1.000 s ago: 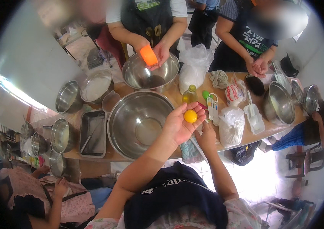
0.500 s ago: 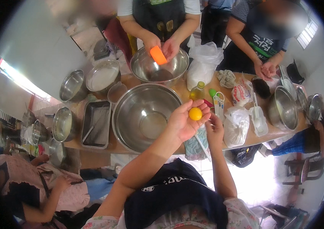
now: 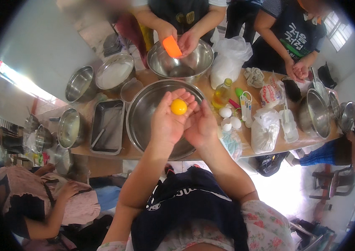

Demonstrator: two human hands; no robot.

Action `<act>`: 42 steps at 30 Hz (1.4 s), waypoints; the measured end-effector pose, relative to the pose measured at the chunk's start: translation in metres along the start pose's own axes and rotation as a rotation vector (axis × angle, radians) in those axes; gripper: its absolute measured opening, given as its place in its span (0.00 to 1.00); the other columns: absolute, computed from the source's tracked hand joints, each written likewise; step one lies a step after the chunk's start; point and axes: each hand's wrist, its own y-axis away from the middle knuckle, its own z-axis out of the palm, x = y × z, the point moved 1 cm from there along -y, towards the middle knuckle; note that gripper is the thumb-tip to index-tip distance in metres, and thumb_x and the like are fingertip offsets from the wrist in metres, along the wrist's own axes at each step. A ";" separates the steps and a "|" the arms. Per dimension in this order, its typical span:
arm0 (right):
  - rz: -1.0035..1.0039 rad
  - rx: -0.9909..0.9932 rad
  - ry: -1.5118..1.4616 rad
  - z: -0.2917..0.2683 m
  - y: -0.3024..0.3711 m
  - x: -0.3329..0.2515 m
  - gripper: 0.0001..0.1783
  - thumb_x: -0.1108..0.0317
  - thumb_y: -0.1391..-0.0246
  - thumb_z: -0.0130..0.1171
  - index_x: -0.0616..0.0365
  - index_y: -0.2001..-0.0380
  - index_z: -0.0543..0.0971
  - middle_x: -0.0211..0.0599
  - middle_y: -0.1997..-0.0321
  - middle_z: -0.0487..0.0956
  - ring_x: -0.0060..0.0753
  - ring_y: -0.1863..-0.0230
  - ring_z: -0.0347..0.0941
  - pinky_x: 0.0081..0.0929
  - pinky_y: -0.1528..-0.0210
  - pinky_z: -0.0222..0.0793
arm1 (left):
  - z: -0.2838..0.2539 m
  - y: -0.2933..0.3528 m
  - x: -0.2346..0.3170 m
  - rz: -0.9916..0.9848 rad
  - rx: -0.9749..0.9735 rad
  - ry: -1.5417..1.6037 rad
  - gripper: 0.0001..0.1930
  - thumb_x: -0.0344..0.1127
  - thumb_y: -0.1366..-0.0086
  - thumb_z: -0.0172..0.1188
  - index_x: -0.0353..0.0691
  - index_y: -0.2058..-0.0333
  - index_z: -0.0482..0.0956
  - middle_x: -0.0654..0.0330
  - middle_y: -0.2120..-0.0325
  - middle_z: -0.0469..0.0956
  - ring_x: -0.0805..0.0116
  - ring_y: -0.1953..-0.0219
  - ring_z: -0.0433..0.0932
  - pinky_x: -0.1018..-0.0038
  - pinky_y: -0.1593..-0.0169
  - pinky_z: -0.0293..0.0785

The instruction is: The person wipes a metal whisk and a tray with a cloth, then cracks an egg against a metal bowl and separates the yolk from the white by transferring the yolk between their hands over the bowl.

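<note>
A round egg yolk (image 3: pixel 178 106) rests on the fingers of my left hand (image 3: pixel 167 123), which is palm up and slightly cupped. Close beside it, my right hand (image 3: pixel 201 127) is also palm up, fingers extended and partly behind the left hand's fingers, with nothing seen in it. Both hands are above a large steel mixing bowl (image 3: pixel 136 119). Right of them lie white eggs (image 3: pixel 235 123) and what looks like a cracked eggshell (image 3: pixel 226 124), by a bottle of yellow oil (image 3: pixel 222 95).
Across the table a person holds an orange scraper (image 3: pixel 171 47) over another steel bowl (image 3: pixel 154 62). A baking pan (image 3: pixel 95 136) and more bowls stand left. To the right are measuring spoons (image 3: pixel 246 108), a bag of white powder (image 3: pixel 265 134) and an egg tray (image 3: pixel 288 125).
My left hand has carried the yolk left, over the large bowl. My right hand has come from the table's right side to join it, turning palm up. The eggs have come into sight.
</note>
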 end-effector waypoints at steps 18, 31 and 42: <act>-0.010 -0.028 -0.179 0.001 -0.039 0.103 0.15 0.59 0.41 0.37 0.56 0.68 0.71 0.34 0.65 0.74 0.32 0.61 0.71 0.30 0.54 0.65 | -0.053 0.020 0.063 0.337 -0.035 -0.791 0.17 0.35 0.34 0.38 0.26 0.60 0.69 0.50 0.64 0.73 0.65 0.60 0.72 0.71 0.52 0.66; -0.016 -0.023 -0.219 0.002 -0.028 0.096 0.21 0.55 0.42 0.35 0.60 0.62 0.71 0.39 0.61 0.74 0.37 0.58 0.70 0.35 0.50 0.63 | -0.027 0.022 0.080 0.350 -0.266 -0.579 0.18 0.36 0.33 0.37 0.26 0.61 0.70 0.51 0.62 0.73 0.67 0.60 0.71 0.73 0.52 0.65; -0.015 -0.025 -0.235 -0.014 -0.026 0.084 0.22 0.55 0.41 0.34 0.62 0.62 0.71 0.42 0.61 0.74 0.42 0.57 0.70 0.41 0.51 0.66 | -0.033 0.014 0.093 0.298 -0.292 -0.659 0.23 0.44 0.34 0.35 0.26 0.57 0.68 0.49 0.60 0.72 0.60 0.54 0.71 0.65 0.46 0.62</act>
